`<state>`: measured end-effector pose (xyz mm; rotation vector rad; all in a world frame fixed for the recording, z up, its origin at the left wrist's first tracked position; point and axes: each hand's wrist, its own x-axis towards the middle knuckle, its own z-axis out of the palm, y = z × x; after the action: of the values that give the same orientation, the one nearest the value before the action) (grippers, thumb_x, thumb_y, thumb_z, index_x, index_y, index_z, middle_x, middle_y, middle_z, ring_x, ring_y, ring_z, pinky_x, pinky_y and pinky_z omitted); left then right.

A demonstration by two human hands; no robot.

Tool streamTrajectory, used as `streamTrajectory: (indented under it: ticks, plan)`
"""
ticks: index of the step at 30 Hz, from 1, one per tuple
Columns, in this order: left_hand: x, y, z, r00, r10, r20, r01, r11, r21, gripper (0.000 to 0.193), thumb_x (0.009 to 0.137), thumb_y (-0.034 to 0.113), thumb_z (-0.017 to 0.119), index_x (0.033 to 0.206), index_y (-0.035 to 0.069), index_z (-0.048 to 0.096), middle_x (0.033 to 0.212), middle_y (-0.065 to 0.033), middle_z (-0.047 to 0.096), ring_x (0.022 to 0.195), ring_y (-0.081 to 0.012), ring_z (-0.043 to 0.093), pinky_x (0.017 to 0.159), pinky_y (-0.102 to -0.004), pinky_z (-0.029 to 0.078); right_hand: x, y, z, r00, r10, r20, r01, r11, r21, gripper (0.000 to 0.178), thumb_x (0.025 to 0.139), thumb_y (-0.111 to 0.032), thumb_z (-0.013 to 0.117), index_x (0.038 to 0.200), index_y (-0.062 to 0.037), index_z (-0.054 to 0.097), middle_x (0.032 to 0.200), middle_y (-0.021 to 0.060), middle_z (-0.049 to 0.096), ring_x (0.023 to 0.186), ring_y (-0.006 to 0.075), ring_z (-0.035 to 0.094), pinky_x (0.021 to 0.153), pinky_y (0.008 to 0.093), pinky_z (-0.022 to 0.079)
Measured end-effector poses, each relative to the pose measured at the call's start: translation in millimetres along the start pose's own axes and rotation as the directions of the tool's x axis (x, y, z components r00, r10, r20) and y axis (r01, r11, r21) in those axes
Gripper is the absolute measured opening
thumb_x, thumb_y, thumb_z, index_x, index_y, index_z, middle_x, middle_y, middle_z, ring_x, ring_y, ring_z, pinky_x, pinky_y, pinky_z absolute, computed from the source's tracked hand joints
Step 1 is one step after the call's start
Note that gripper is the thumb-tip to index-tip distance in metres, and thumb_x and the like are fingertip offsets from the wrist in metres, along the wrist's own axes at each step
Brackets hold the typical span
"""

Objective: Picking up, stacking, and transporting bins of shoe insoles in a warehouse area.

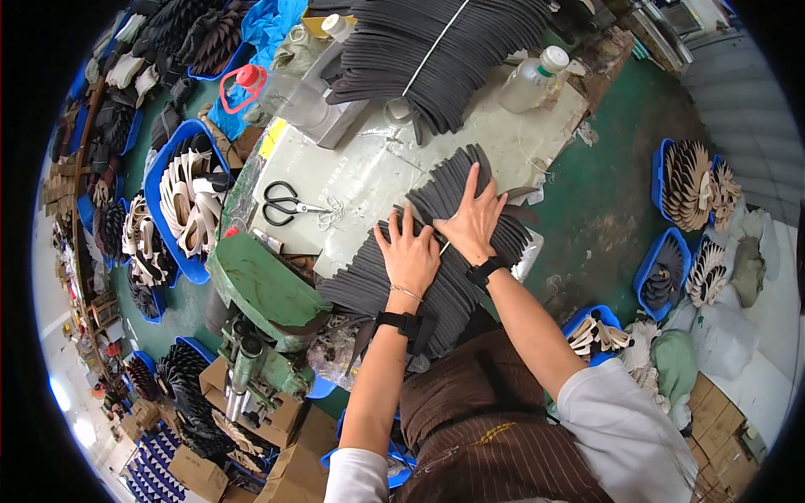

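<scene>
Two bare hands on one fanned-out pile of dark strips (356, 283), which lies across the near part of the worktop (373, 163), running from up past the fingers down toward the person's apron (495, 419). The left hand (409, 261) is laid on top, fingers moderately spread; the right hand (471, 220) is just beside it, thumb well out from the rest. Neither looks wrapped around anything, more like palms and fingertips resting on the strips. How hard they're pressing, can't tell.

Step in hand looks like steadying or evening up the pile, judging by the hands alone. There's a pale bit between them, maybe cord (444, 248), but it's too small to be sure. As for the next move, it'd call for both hands working together, with light, even pressure, since loose layers like that could slide apart.

Also on the worktop: a tied bundle (453, 63) of similar strips at the far side, a bottle (533, 80) to its right, and black-handled scissors (285, 204) off to the left, blades by some loose thread (333, 215). Nobody's touching those.
</scene>
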<state>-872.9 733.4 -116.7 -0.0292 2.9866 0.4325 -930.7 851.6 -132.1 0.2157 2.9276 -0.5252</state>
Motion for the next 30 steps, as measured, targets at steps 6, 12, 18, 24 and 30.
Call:
streamTrajectory:
  ticks: [6,12,18,24,30]
  plan:
    - [-7.0,-11.5,-5.5,0.971,0.238,0.000,-0.237,0.967,-0.090,0.023,0.075,0.037,0.064,0.086,0.019,0.073,0.132,-0.0067,0.048,0.133,-0.0324,0.028,0.108,-0.0635,0.006,7.8,13.3,-23.9,0.871,0.333,-0.362,-0.104,0.844,0.526,0.118,0.058,-0.025,0.083,0.144,0.0008,0.006,0.131,0.0335,0.031,0.125,0.0445,0.030,0.107,0.0487,0.022]
    - [-9.9,-4.1,-8.6,0.963,0.270,0.009,-0.266,0.952,-0.153,0.028,0.070,0.039,0.068,0.088,0.018,0.073,0.126,-0.0062,0.051,0.132,-0.0319,0.029,0.108,-0.0645,0.007,28.3,64.4,-19.4,0.528,0.832,-0.170,-0.131,0.278,0.952,0.106,0.064,-0.028,0.081,0.143,0.0034,0.017,0.140,0.0267,0.031,0.127,0.0373,0.036,0.105,0.0450,0.031]
    - [-4.8,-4.2,0.2,0.949,0.313,0.031,-0.308,0.944,-0.116,0.035,0.068,0.046,0.070,0.089,0.017,0.069,0.127,-0.0069,0.050,0.132,-0.0323,0.029,0.108,-0.0648,0.007,43.0,150.2,-108.7,0.763,0.596,0.252,0.061,-0.453,0.889,0.043,0.078,-0.033,0.064,0.111,-0.0069,0.056,0.112,0.0100,0.059,0.101,0.0280,0.058,0.088,0.0468,0.046]
    - [0.3,-8.2,-8.2,0.979,0.182,-0.087,-0.200,0.932,-0.301,0.047,0.076,0.038,0.069,0.115,0.014,0.060,0.132,-0.0116,0.047,0.132,-0.0325,0.032,0.109,-0.0576,0.012,-5.8,127.8,-234.4,0.717,0.578,-0.389,0.177,0.389,0.904,0.091,0.070,-0.019,0.076,0.142,0.0006,0.023,0.140,0.0184,0.031,0.127,0.0291,0.034,0.107,0.0393,0.026]
    - [-56.2,97.0,-152.5,0.972,0.149,-0.180,-0.231,0.498,-0.836,0.056,0.087,0.032,0.056,0.130,-0.001,0.045,0.130,-0.0203,0.048,0.122,-0.0343,0.045,0.101,-0.0416,0.034,-66.5,27.7,-226.6,0.764,-0.040,-0.644,0.372,0.843,0.388,0.124,0.059,-0.031,0.082,0.145,0.0025,-0.002,0.150,0.0228,0.004,0.140,0.0326,0.006,0.113,0.0425,0.005]
